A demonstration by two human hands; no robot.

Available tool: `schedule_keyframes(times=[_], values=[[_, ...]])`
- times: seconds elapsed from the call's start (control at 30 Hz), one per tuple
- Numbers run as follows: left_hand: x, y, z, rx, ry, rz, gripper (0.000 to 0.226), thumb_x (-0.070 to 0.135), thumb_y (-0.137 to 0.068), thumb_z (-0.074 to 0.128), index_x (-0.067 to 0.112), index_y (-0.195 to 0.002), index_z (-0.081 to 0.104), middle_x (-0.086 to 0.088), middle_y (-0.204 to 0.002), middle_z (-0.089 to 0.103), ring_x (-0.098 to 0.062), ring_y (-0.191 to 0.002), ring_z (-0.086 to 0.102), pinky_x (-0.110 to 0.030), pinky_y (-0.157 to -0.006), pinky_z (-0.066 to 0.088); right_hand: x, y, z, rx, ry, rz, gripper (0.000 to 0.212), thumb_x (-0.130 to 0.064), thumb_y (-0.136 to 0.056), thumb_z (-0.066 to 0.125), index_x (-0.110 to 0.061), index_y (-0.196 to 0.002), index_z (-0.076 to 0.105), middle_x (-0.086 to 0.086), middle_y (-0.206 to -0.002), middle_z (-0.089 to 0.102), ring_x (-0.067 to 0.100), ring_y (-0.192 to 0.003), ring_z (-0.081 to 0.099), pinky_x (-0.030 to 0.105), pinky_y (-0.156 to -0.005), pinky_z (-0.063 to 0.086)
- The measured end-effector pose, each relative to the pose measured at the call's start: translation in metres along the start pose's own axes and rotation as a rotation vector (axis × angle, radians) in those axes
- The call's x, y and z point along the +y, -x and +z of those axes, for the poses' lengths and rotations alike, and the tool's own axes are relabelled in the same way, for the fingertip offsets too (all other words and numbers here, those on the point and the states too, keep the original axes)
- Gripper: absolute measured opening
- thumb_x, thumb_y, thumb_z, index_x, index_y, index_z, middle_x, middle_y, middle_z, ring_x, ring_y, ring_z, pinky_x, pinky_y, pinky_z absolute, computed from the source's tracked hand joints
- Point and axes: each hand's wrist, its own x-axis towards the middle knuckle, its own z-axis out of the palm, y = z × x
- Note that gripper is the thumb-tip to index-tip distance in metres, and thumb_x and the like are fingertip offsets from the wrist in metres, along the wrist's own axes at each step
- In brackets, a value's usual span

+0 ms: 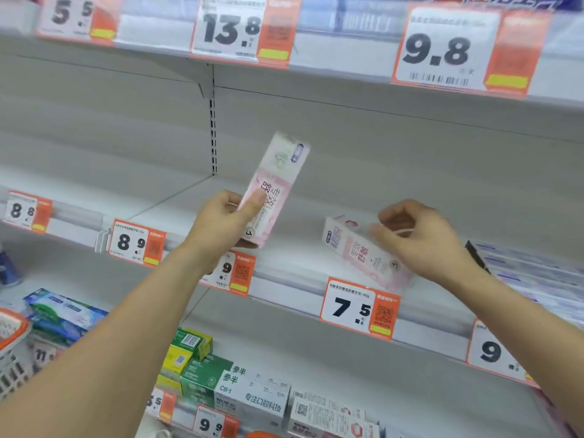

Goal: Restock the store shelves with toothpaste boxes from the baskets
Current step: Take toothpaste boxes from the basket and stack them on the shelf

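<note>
My left hand grips a pink and white toothpaste box by its lower end and holds it upright and tilted above the middle shelf. A second pink toothpaste box lies on that shelf near its front edge, above the 7.5 price tag. My right hand hovers over this box's right part with fingers curled; whether the fingers touch or hold it cannot be told.
Green, yellow and white toothpaste boxes stand on the lower shelf. Blue-green boxes lie at lower left beside a white basket with an orange rim. More boxes sit on the middle shelf at right. Price tags line every shelf edge.
</note>
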Motion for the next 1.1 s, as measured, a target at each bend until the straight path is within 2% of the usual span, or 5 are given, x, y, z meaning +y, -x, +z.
schedule_keyframes(times=[0.27, 0.5, 0.73, 0.9, 1.1], values=[[0.012, 0.012, 0.024, -0.293, 0.084, -0.048, 0.061, 0.063, -0.093, 0.046, 0.014, -0.125, 0.064, -0.005, -0.114, 0.074, -0.022, -0.105, 0.071, -0.037, -0.095, 0.053, -0.078, -0.007, 0.059, -0.398, -0.613, 0.076, 0.059, -0.019, -0.087, 0.076, -0.013, -0.137, 0.044, 0.016, -0.113, 0.068, 0.032, -0.096, 0.072, 0.052, -0.084, 0.059], [0.008, 0.003, -0.015, 0.148, -0.432, 0.277, 0.11, 0.044, -0.08, 0.078, 0.023, -0.158, 0.004, -0.007, -0.159, 0.023, -0.023, -0.146, 0.023, -0.04, -0.118, 0.023, -0.076, -0.028, 0.041, -0.392, -0.032, -0.197, 0.04, -0.027, -0.09, 0.071, -0.021, -0.128, 0.06, 0.007, -0.109, 0.071, 0.023, -0.096, 0.07, 0.038, -0.093, 0.054], [-0.006, 0.003, -0.013, -0.228, -0.863, 0.367, 0.04, 0.044, -0.089, 0.069, 0.041, -0.128, 0.059, 0.006, -0.137, 0.055, -0.02, -0.134, 0.04, -0.047, -0.116, 0.026, -0.057, -0.02, 0.037, -0.674, 0.043, -0.19, 0.024, -0.029, -0.088, 0.075, -0.022, -0.109, 0.066, -0.001, -0.109, 0.074, 0.014, -0.1, 0.069, 0.03, -0.094, 0.053], [-0.007, 0.008, -0.013, -0.293, -0.864, 0.337, 0.035, 0.033, -0.089, 0.071, 0.036, -0.122, 0.061, 0.006, -0.121, 0.061, -0.019, -0.122, 0.042, -0.044, -0.106, 0.037, -0.034, -0.027, 0.001, -0.347, 0.33, -0.135, 0.034, -0.04, -0.095, 0.06, -0.023, -0.124, 0.061, -0.004, -0.12, 0.066, 0.014, -0.108, 0.062, 0.03, -0.097, 0.048], [-0.005, 0.004, -0.011, -0.321, -0.875, 0.266, 0.032, 0.03, -0.089, 0.07, 0.047, -0.113, 0.058, 0.0, -0.119, 0.06, -0.022, -0.12, 0.047, -0.04, -0.105, 0.041, -0.005, -0.023, -0.017, -0.55, 0.321, 0.26, 0.056, -0.03, -0.086, 0.074, -0.024, -0.136, 0.049, 0.002, -0.12, 0.064, 0.021, -0.098, 0.068, 0.041, -0.087, 0.059]])
